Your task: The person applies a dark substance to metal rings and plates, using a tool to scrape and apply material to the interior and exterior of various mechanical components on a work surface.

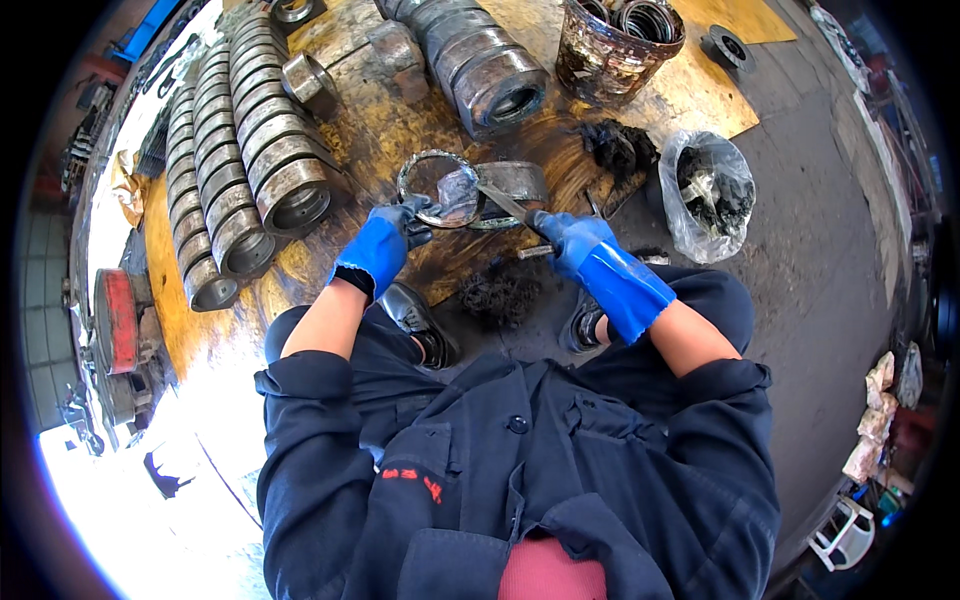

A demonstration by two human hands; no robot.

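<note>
grey, grimy metal forms the open ring at the centre of my head view, held up over the near part of the yellow board with its opening turned partly toward me. on my feed the left hand, in a blue glove, is closed on the near left edge of the open ring; i judge that pinching only this edge leaves the rest of the rim free. the right hand, gloved alike, grips a flat blade by its handle end, the tip pointing at the ring's right side; whether metal meets metal i cannot tell from here. just behind the blade lies a wide band, probably put there for easy reach

farther out, a dark clump sits between the shoes, and a clear plastic bag with dark matter inside stands to the right, its mouth open upward, perhaps to keep the mess contained. past the board's middle i see a stained bucket with rings in it and a thick stack on its side. at left, long rows of rings lie side by side, likely so that they steady each other
</note>
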